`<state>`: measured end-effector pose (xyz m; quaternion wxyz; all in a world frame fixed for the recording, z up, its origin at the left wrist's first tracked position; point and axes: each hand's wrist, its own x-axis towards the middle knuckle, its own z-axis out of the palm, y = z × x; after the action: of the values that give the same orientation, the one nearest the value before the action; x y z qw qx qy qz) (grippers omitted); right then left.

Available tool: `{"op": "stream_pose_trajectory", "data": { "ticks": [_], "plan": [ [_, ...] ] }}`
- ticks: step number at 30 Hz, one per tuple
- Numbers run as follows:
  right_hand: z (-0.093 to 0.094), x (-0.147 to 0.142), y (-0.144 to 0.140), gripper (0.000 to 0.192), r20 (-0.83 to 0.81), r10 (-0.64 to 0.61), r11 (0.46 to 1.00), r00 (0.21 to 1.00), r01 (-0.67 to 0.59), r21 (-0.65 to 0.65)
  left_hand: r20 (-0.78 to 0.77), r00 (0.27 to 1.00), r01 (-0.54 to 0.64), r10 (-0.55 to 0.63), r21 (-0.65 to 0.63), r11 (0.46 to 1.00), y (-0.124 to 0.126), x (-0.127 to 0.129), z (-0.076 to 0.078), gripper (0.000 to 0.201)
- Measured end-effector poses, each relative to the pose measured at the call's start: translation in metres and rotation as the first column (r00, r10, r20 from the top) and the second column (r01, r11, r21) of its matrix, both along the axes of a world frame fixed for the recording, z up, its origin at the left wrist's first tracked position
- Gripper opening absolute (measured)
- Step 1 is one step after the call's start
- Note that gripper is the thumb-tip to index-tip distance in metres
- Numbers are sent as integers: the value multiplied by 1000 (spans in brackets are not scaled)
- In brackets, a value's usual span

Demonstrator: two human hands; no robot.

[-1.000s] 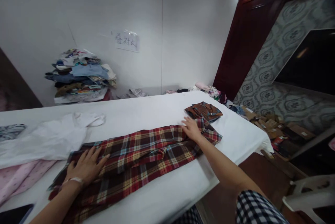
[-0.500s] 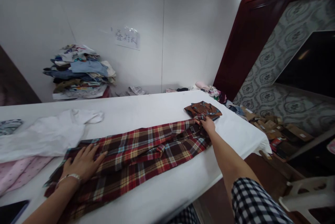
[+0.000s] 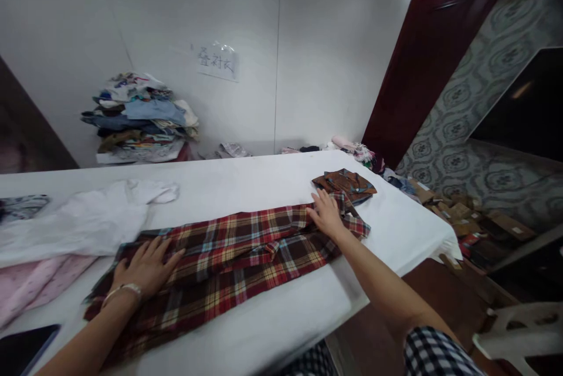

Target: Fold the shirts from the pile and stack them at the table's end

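Note:
A red and brown plaid shirt [image 3: 246,247] lies folded lengthwise across the white-covered table [image 3: 220,185], with a sleeve laid along it. My left hand [image 3: 145,267] rests on its left end, fingers spread flat. Toward the collar end at the right, my right hand [image 3: 326,214] lies on the cloth with its fingers apart. Just beyond that end sits a folded brown patterned garment [image 3: 345,182], close to the plaid shirt.
A white garment [image 3: 88,220] and a pink one [image 3: 48,285] lie at the left. A dark flat device [image 3: 29,346] is at the near left corner. Behind the table rises a clothes pile [image 3: 145,118]. A white plastic stool [image 3: 519,335] stands at right.
My right hand has let go of the shirt's collar end and moved left, opening onto the cloth. The collar end now lies loose. My left hand stays flat on the shirt.

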<state>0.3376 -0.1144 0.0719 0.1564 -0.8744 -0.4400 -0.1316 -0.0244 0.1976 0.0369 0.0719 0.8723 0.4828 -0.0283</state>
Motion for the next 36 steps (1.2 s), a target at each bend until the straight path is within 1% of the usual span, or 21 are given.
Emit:
{"op": "stream_pose_trajectory", "data": {
  "ticks": [2, 3, 5, 6, 8, 11, 12, 14, 16, 17, 19, 20, 22, 23, 25, 28, 30, 33, 36],
  "plan": [
    [-10, -19, 16, 58, -83, 64, 990, 995, -73, -117, -22, 1000, -14, 15, 53, 999, -1, 2, 0, 60],
    [-16, -26, 22, 59, -136, 72, 978, 988, -97, -183, -36, 999, -5, 8, 76, 997, -2, 2, 0, 63],
    [-30, -34, 27, 61, -218, 54, 950, 975, -117, -288, -28, 1000, 3, -1, 64, 998, -7, 1, 3, 66],
    [-37, -35, 28, 61, -232, 39, 941, 972, -114, -318, -10, 1000, 8, -7, 62, 998, -11, 1, 5, 67],
    [-49, -33, 25, 60, -211, 25, 938, 977, -96, -333, 33, 999, 8, -10, 42, 999, -18, -1, 10, 63],
    [-58, -23, 22, 57, -173, 35, 939, 984, -92, -333, 173, 985, 9, -13, 27, 1000, -28, -4, 17, 55],
    [-59, -21, 23, 56, -171, 34, 938, 985, -90, -335, 218, 976, 3, -7, 21, 1000, -31, -5, 18, 51],
    [-56, -21, 27, 56, -189, 2, 937, 982, -68, -342, 260, 966, -9, 1, 31, 999, -36, -7, 20, 46],
    [-48, -33, 36, 56, -191, -9, 954, 982, -49, -295, 278, 961, -18, 3, 52, 999, -40, -10, 21, 43],
    [-44, -43, 41, 57, -180, 14, 967, 984, -59, -247, 287, 958, -22, 4, 62, 998, -42, -10, 22, 42],
    [-39, -72, 54, 58, -143, 126, 979, 982, -147, -144, 301, 954, -35, 10, 78, 996, -45, -11, 23, 38],
    [-38, -88, 60, 58, -134, 199, 969, 971, -215, -119, 306, 952, -42, 13, 86, 995, -47, -12, 23, 36],
    [-41, -119, 69, 59, -152, 317, 931, 936, -338, -140, 310, 951, -56, 23, 99, 993, -49, -12, 23, 33],
    [-44, -131, 72, 59, -161, 356, 909, 920, -381, -168, 309, 951, -65, 29, 106, 992, -50, -12, 23, 33],
    [-52, -148, 75, 59, -164, 393, 881, 905, -421, -215, 302, 952, -93, 54, 117, 989, -51, -13, 22, 34],
    [-59, -153, 73, 59, -140, 403, 875, 905, -425, -230, 293, 946, -181, 137, 129, 975, -50, -15, 19, 36],
    [-59, -151, 71, 58, -142, 402, 875, 904, -425, -230, 284, 931, -272, 230, 118, 955, -49, -18, 17, 39],
    [-55, -149, 69, 58, -152, 400, 875, 904, -426, -229, 264, 893, -394, 364, 72, 916, -45, -24, 16, 52],
    [-54, -149, 70, 57, -156, 406, 874, 900, -432, -222, 249, 873, -442, 420, 38, 896, -41, -34, 20, 54]
  ]
}}
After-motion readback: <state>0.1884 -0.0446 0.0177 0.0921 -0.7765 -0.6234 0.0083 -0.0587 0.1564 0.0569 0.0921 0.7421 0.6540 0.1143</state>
